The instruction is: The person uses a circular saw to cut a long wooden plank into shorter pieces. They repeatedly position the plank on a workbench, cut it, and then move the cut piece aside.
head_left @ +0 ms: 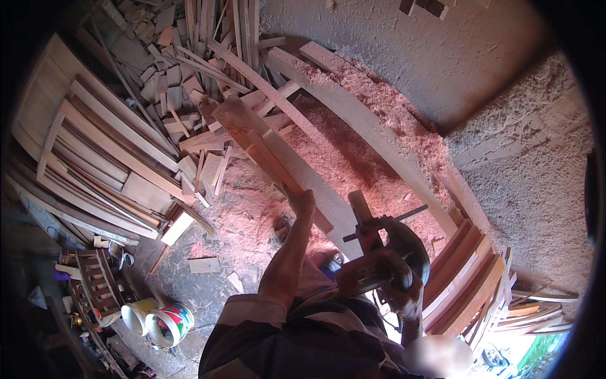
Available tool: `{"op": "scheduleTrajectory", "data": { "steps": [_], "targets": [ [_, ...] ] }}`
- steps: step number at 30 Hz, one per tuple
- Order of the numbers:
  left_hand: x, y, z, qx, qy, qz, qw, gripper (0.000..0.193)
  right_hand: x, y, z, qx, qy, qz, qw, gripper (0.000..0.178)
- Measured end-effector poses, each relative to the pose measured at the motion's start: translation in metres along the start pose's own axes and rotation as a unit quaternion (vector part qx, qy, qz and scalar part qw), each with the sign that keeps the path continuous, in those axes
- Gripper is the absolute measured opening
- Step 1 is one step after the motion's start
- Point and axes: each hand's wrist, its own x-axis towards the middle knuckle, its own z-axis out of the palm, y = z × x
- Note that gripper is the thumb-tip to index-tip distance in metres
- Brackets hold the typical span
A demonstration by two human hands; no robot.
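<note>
My left hand (pixel 302 203) is closed on the near part of a long reddish-brown wooden board (pixel 278 163). The board lies on a wider pale plank (pixel 315 180) that slants from the upper left toward my body. My right hand (pixel 405 295) grips the handle of a circular saw (pixel 413 249), close in front of my right side. The saw has a round guard and a thin dark rod across its front. It is held to the right of the board, apart from it. Its blade is hidden, and so are some fingers of my left hand.
Wood offcuts (pixel 173 88) pile up at the far left. Long boards (pixel 120 161) lean stacked on the left, near two buckets (pixel 169 325). Pink sawdust (pixel 243 205) covers much of the floor. A curved timber (pixel 372 136) and stacked reddish boards (pixel 464 271) lie right.
</note>
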Motion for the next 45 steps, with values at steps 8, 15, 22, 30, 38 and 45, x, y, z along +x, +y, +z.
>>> {"op": "scheduleTrajectory", "data": {
  "steps": [8, 15, 22, 30, 38, 45],
  "targets": [
    [0.036, 0.019, 0.019, -0.045, -0.011, 0.055, 0.997, 0.096, -0.003, 0.0, 0.0, -0.2, -0.028, -0.179, 0.963, 0.041],
    [0.06, 0.001, 0.007, -0.004, -0.018, 0.067, 0.998, 0.096, -0.005, 0.002, 0.012, -0.12, -0.101, -0.112, 0.981, 0.044],
    [0.085, 0.039, -0.112, 0.273, -0.134, 0.441, 0.844, 0.078, 0.02, 0.012, 0.041, -0.123, -0.169, -0.118, 0.971, 0.051],
    [0.054, 0.061, -0.116, 0.52, -0.291, 0.551, 0.584, 0.114, 0.044, 0.023, 0.068, -0.157, -0.138, -0.191, 0.959, 0.058],
    [0.078, 0.04, -0.096, 0.501, -0.205, 0.658, 0.524, 0.101, 0.055, 0.04, 0.062, -0.147, -0.161, -0.168, 0.961, 0.062],
    [0.089, 0.05, -0.094, 0.483, -0.235, 0.664, 0.52, 0.058, 0.066, 0.039, 0.059, -0.119, -0.182, -0.15, 0.965, 0.056]
  ]
}}
